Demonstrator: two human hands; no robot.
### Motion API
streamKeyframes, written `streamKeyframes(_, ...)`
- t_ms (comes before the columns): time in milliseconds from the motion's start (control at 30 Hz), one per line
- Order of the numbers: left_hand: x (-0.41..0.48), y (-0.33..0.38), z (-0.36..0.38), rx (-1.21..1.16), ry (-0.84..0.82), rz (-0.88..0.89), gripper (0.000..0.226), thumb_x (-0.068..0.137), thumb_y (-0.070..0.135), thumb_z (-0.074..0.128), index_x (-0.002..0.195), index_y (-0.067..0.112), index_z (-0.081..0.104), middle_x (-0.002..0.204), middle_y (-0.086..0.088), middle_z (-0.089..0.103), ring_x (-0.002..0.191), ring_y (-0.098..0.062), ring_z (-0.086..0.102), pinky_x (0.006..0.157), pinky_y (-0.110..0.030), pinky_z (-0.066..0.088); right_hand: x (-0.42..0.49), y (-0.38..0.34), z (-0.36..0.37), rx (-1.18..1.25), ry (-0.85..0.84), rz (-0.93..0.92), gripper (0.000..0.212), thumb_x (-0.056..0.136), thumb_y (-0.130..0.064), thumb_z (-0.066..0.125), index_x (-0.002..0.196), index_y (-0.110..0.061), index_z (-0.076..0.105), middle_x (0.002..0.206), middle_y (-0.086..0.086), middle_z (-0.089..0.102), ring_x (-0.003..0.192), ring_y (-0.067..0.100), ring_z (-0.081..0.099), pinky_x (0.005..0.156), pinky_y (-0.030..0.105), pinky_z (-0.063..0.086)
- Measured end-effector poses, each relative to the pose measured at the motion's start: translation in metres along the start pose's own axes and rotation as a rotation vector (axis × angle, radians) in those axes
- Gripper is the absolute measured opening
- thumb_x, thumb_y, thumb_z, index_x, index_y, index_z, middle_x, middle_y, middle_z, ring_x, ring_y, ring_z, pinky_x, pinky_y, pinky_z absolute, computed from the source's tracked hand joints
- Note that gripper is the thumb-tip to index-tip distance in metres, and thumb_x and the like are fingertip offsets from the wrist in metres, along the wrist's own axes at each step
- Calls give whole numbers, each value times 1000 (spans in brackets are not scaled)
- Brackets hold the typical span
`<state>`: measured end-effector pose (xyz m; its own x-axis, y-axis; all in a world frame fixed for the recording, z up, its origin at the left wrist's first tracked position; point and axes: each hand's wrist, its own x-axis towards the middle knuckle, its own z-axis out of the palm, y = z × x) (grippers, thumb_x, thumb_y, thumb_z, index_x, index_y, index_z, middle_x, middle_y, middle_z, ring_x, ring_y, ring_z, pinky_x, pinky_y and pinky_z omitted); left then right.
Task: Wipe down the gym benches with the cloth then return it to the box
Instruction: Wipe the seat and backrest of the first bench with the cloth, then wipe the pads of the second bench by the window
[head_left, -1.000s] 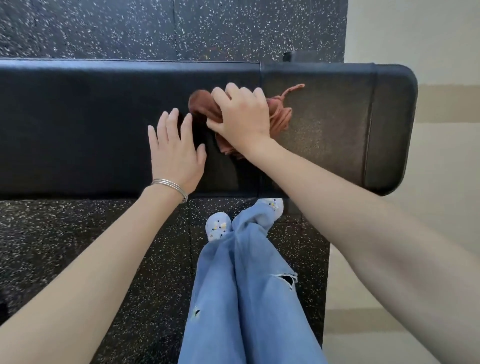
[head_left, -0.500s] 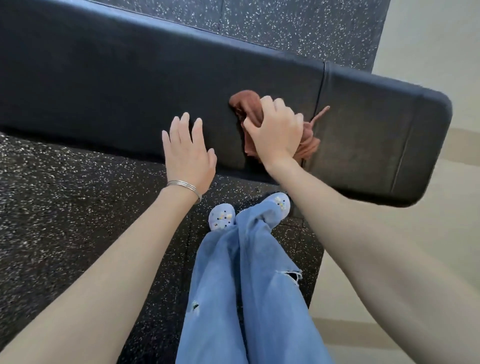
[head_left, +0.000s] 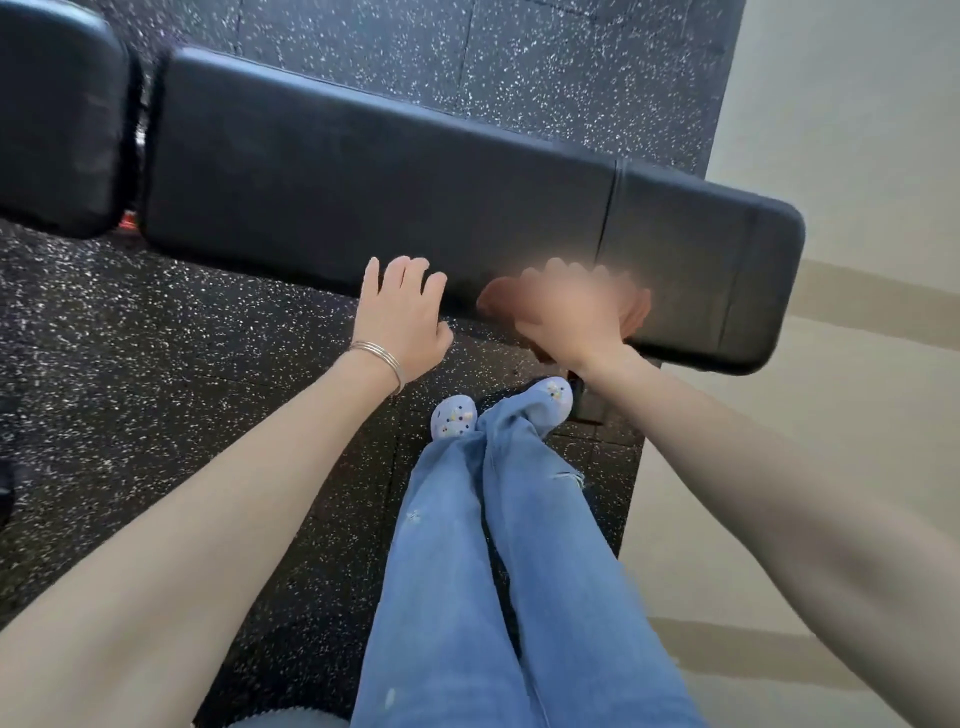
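A long black padded gym bench (head_left: 363, 171) runs across the view from upper left to right. My right hand (head_left: 571, 306), blurred by motion, grips a bunched reddish-brown cloth (head_left: 496, 301) at the bench's near edge; most of the cloth is hidden under the hand. My left hand (head_left: 402, 306) lies with straight fingers on the near edge of the bench, just left of the cloth, a thin bangle on its wrist.
A second black pad (head_left: 57, 114) adjoins the bench at the far left. Black speckled rubber flooring (head_left: 156, 389) lies under and around the bench, pale floor (head_left: 831, 467) to the right. My legs in blue jeans and light shoes (head_left: 454, 415) stand close to the bench.
My right hand has dragged the cloth from the bench's top toward its near edge. The left hand slid back to that edge too. The view has pulled back and tilted.
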<state>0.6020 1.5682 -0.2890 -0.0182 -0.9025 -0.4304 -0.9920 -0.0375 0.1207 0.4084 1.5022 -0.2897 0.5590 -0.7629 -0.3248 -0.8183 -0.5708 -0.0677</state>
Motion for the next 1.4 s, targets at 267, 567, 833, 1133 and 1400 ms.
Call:
streamKeyframes(267,-37,30,-139,113,185,121,53,85,42,49,131,16,45,142,-11,39,138,-32,23,113,-57,8,-52,23,-160,-83,150,105,50,76,-43,57,116,-15,46,113,16,50,100,33,48,83,46,36)
streamKeyframes(567,-67,75,-258,134,368,253,53,87,43,47,132,15,45,131,-8,51,122,-28,45,103,-43,34,-110,49,-275,-22,246,271,50,78,-45,57,116,-16,44,116,15,47,105,34,45,87,48,37)
streamKeyframes(833,-66,124,-294,192,416,259,52,86,43,47,131,16,45,128,-7,52,118,-27,47,98,-41,36,-151,90,-306,-82,244,288,49,81,-48,55,117,-18,44,116,12,48,106,31,46,85,44,36)
streamKeyframes(1133,-59,229,-305,254,438,212,55,87,44,46,133,17,41,132,-9,49,120,-28,46,99,-42,36,-211,182,-316,-38,223,284,47,82,-47,55,118,-19,44,116,12,50,108,31,47,88,47,36)
streamKeyframes(1400,-58,350,-296,216,441,98,55,87,46,47,135,18,40,133,-9,49,121,-28,45,99,-43,37,-269,291,-314,-68,215,204,46,85,-46,52,119,-17,43,114,12,51,104,31,48,88,47,38)
